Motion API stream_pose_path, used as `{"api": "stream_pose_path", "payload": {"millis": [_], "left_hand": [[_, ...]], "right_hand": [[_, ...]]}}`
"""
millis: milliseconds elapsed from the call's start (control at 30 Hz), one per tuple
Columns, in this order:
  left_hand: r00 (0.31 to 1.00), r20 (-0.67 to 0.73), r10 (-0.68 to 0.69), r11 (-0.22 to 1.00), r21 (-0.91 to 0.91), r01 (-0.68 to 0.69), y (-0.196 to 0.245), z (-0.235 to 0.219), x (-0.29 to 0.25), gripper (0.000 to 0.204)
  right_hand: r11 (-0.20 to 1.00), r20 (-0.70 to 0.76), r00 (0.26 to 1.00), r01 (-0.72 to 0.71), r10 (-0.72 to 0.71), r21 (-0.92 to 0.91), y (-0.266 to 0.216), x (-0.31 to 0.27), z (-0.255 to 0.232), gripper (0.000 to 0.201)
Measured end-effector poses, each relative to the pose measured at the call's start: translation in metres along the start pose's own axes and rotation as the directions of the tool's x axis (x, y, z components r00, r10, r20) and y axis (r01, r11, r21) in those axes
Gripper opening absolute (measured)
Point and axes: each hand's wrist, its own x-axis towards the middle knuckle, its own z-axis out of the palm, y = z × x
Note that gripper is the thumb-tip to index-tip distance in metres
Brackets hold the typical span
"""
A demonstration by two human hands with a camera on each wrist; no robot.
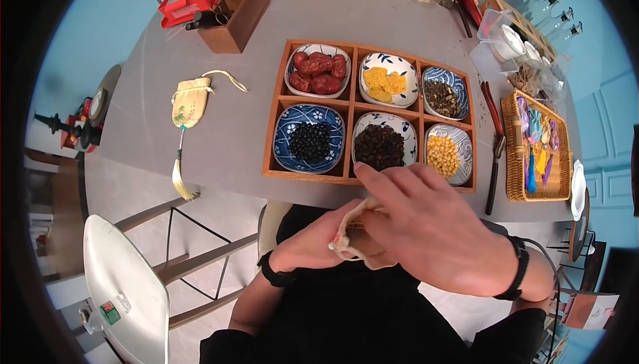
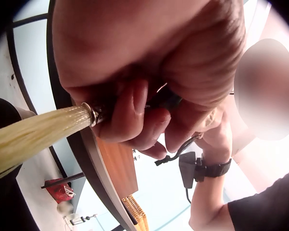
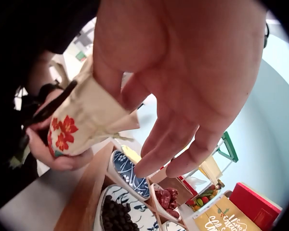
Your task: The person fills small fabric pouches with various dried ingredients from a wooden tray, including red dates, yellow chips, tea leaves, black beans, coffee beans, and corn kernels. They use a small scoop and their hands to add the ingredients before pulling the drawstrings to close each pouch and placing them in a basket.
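My left hand grips a cream cloth pouch near my lap, its mouth held upward. Red flowers mark the pouch's side in the right wrist view. Curled left fingers show in the left wrist view beside a pale yellow tassel. My right hand is over the pouch mouth, thumb at the opening, other fingers loosely extended. Just beyond sits a wooden tray with bowls of dark brown pieces, black beans and yellow kernels.
The tray's back row holds red dates, yellow pieces and dried leaves. Another tasselled pouch lies left. Red-handled tongs and a wicker basket are right. A wooden box stands at back left.
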Motion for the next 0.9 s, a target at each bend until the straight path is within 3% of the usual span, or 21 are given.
{"api": "stream_pose_path", "payload": {"millis": [233, 300, 333, 433, 500, 533, 600, 633, 700, 767, 833, 900], "left_hand": [[0.996, 0.036, -0.084, 0.996, 0.03, 0.083, -0.003, 0.008, 0.0, 0.061], [0.996, 0.044, -0.083, 0.996, 0.018, 0.082, -0.012, 0.01, 0.002, 0.041], [0.996, 0.045, -0.077, 0.997, 0.021, 0.076, -0.01, 0.01, 0.002, 0.041], [1.0, 0.016, -0.02, 0.996, -0.09, 0.022, -0.011, 0.008, 0.001, 0.038], [0.996, 0.086, -0.015, 0.996, -0.086, 0.023, -0.022, 0.006, 0.001, 0.057], [0.996, 0.086, -0.015, 0.995, -0.094, 0.023, -0.024, 0.005, 0.002, 0.057], [0.996, 0.053, 0.069, 0.985, -0.165, -0.06, -0.027, 0.004, 0.005, 0.053], [0.996, 0.055, 0.067, 0.984, -0.169, -0.056, -0.026, 0.002, 0.003, 0.053], [0.995, 0.017, 0.103, 0.992, -0.07, -0.102, -0.019, -0.004, 0.0, 0.048], [0.995, -0.009, 0.096, 0.991, -0.095, -0.096, -0.02, -0.004, 0.0, 0.046], [0.995, 0.009, 0.103, 0.995, -0.007, -0.103, -0.016, -0.007, 0.0, 0.043], [0.992, -0.02, 0.122, 0.992, -0.043, -0.123, -0.013, -0.007, 0.002, 0.042]], "right_hand": [[0.997, 0.087, 0.996, 0.035, -0.029, -0.074, -0.002, 0.005, 0.027, 0.023], [1.0, 0.12, 0.992, 0.03, -0.028, -0.01, -0.001, 0.004, 0.024, 0.025], [0.999, 0.117, 0.993, 0.028, -0.026, -0.017, -0.001, 0.004, 0.022, 0.025], [0.999, 0.081, 0.996, 0.032, -0.034, 0.017, 0.0, 0.0, 0.015, 0.026], [0.998, -0.054, 0.998, 0.027, -0.023, 0.064, 0.003, -0.003, 0.006, 0.02], [0.998, -0.046, 0.999, 0.025, -0.022, 0.066, 0.009, -0.003, 0.004, 0.02], [0.913, -0.148, 0.979, -0.073, 0.143, 0.401, 0.021, -0.004, 0.003, 0.016], [0.814, -0.106, 0.958, -0.165, 0.268, 0.557, 0.024, -0.004, 0.0, 0.015], [0.749, -0.164, 0.939, -0.128, 0.303, 0.65, 0.033, -0.002, -0.002, 0.012], [0.787, -0.222, 0.915, -0.145, 0.338, 0.6, 0.046, 0.003, -0.008, 0.011], [0.819, -0.293, 0.882, -0.16, 0.369, 0.55, 0.063, 0.016, -0.015, 0.01], [0.793, -0.32, 0.78, -0.339, 0.537, 0.506, 0.089, 0.034, -0.017, 0.014]]}}
